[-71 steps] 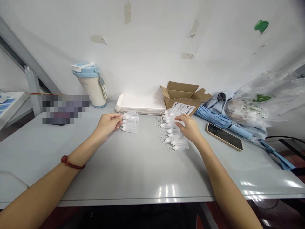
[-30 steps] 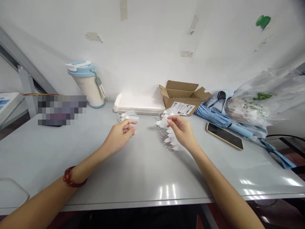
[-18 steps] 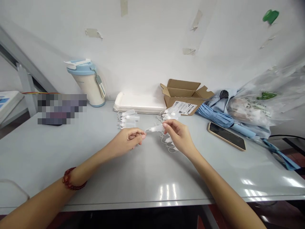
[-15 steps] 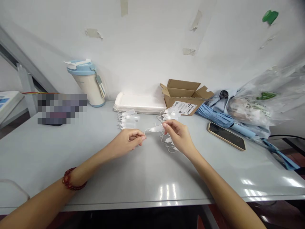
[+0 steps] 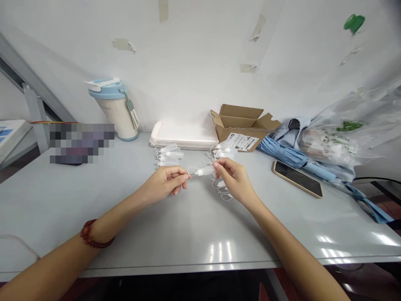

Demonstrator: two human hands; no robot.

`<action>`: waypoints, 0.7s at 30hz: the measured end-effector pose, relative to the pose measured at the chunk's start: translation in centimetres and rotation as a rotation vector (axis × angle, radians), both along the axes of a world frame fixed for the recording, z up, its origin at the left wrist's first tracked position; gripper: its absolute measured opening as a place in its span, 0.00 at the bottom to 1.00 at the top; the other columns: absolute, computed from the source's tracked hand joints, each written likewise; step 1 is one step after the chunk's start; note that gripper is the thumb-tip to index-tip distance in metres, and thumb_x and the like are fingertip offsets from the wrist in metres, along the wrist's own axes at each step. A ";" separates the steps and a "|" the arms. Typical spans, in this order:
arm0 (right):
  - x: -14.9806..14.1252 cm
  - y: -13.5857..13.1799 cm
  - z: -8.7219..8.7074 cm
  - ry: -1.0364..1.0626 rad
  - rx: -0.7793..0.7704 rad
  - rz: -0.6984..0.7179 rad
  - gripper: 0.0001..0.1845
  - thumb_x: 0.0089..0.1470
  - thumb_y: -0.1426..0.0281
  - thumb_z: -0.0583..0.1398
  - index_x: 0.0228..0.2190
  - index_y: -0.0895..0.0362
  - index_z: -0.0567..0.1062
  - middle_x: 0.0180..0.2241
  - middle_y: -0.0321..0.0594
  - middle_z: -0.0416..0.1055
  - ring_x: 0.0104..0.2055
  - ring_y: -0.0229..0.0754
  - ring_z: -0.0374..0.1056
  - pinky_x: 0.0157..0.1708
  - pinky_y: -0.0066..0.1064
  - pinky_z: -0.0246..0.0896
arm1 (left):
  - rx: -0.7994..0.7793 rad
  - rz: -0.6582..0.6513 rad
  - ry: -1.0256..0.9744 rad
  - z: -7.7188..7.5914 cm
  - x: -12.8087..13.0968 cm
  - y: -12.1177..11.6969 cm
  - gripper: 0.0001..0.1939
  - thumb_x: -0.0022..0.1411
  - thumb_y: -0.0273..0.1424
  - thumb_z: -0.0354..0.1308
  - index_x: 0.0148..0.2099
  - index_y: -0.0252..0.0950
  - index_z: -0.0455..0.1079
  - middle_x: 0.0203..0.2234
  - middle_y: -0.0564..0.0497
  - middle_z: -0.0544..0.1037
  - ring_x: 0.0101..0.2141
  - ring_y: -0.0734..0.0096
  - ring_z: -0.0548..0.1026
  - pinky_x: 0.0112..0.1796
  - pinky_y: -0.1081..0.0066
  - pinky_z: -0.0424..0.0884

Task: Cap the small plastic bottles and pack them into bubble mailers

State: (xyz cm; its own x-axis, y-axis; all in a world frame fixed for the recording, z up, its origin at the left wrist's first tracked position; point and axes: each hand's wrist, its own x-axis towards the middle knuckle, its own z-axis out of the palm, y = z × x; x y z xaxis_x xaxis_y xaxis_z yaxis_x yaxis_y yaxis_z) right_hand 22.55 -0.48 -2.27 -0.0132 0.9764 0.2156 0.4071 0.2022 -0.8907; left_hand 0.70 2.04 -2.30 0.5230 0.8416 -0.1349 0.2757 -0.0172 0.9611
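Observation:
My right hand pinches the back end of a small translucent squeeze bottle, its thin needle tip pointing left. At that tip, my left hand has thumb and forefinger pressed together on the bottle's small tethered cap, mostly hidden by the fingers. A thin white tether loops from the cap to the bottle's neck. Behind my left hand lies a row of similar bottles. More bottles with looped tethers lie behind and beneath my right hand, which partly hides them.
White trays are stacked against the wall beside an open cardboard box. A tumbler stands at back left. To the right lie a phone, a blue umbrella and a plastic bag. A blurred-out object sits at left.
My left hand has risen slightly, bringing the pinched cap end up to the needle tip. The tether now bows above the tip. The bottle has shifted a little left and down.

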 end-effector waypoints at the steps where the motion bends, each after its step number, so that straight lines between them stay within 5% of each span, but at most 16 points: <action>1: 0.0 0.0 0.0 0.000 0.001 0.000 0.14 0.56 0.60 0.55 0.30 0.58 0.72 0.24 0.35 0.69 0.26 0.36 0.65 0.26 0.27 0.56 | 0.001 -0.004 -0.002 0.0 0.0 0.0 0.13 0.60 0.41 0.54 0.32 0.36 0.69 0.20 0.56 0.68 0.19 0.78 0.63 0.22 0.74 0.59; 21: 0.0 0.0 -0.1 -0.037 0.004 0.016 0.14 0.57 0.60 0.55 0.30 0.58 0.71 0.23 0.35 0.69 0.25 0.36 0.65 0.25 0.27 0.56 | 0.003 -0.016 0.012 0.2 -0.1 0.0 0.14 0.61 0.40 0.53 0.31 0.34 0.69 0.19 0.57 0.67 0.19 0.78 0.62 0.23 0.74 0.59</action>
